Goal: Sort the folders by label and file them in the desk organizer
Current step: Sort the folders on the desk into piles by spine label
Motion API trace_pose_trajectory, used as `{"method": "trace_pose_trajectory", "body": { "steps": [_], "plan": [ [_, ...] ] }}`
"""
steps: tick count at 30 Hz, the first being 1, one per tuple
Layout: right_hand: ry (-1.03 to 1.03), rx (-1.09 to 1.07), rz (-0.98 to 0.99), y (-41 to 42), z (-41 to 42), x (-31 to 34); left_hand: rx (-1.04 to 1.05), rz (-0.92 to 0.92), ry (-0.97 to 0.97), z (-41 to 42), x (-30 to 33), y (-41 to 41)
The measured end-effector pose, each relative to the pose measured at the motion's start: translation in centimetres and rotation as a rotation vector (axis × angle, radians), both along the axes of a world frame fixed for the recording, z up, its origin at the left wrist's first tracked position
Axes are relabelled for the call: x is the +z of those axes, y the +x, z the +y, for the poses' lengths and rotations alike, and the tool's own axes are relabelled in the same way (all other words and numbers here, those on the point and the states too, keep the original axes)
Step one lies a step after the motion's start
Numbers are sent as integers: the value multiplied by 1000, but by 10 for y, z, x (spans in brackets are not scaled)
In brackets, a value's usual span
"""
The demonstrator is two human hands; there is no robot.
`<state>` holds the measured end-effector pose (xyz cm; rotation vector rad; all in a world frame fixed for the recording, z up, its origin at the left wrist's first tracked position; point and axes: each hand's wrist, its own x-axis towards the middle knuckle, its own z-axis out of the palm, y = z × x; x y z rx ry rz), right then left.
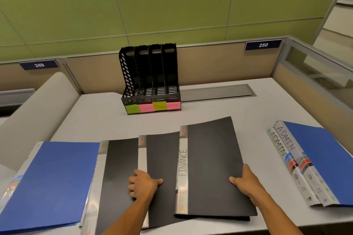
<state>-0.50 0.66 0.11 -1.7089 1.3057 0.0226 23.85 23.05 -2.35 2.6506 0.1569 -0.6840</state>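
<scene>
Two hands: both working at the near desk edge, apart, each on a black folder.
Left hand [143, 184]: resting knuckles-up on the middle black folder [162, 160], fingers curling at its left edge, thumb lying on the cover.
Right hand [246, 182]: gripping the right edge of the FINANCE folder [214, 168], thumb on top, fingers hidden beneath.
FINANCE folder: lying flat, spine to the left, overlapping the middle black folder's right side.
Left black folder [118, 173]: sitting partly under the middle one, touching the near blue folder.
Near blue folder [51, 181]: lying flat at the left, label unreadable.
ADMIN folders [305, 160]: two blue ones stacking at the right, spines facing left, well apart from the black ones.
Desk [95, 116]: grey top carrying everything.
Desk organizer [150, 76]: black, four upright slots, standing at the back centre against the partition, no folders showing in it.
Sticky notes [152, 107]: green, pink, green, pink along the organizer's front, writing too small to read.
Cable slot [215, 92]: running right of the organizer.
Number plates: 249 [39, 65] and 250 [263, 45] hanging on the partition.
</scene>
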Motion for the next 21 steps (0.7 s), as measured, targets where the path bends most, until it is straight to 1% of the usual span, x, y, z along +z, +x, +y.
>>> {"method": "trace_pose_trajectory", "body": {
  "steps": [2,3,4,7,8,12,14,17,19,21],
  "plan": [
    [34,-13,-10,-13,-4,-5,14,21,-17,1,0,5],
    [49,-20,-21,-18,-7,-8,18,31,-56,2,-1,8],
    [70,-34,-44,-22,-10,-11,20,41,-126,4,-2,12],
    [142,-113,-154,-32,-20,-17,75,80,-424,9,-2,21],
    [148,-135,-178,-36,-24,-19,100,80,-469,12,1,23],
    [208,-231,-316,-53,-39,-23,112,23,-532,25,28,28],
    [205,-240,-387,-63,-47,-23,112,-43,-589,30,49,28],
    [170,-233,-445,-76,-61,-28,85,-243,-606,36,91,25],
    [189,-248,-477,-84,-69,-31,80,-368,-574,39,121,20],
    [207,-271,-491,-89,-74,-33,66,-440,-515,42,146,12]
  ]
}}
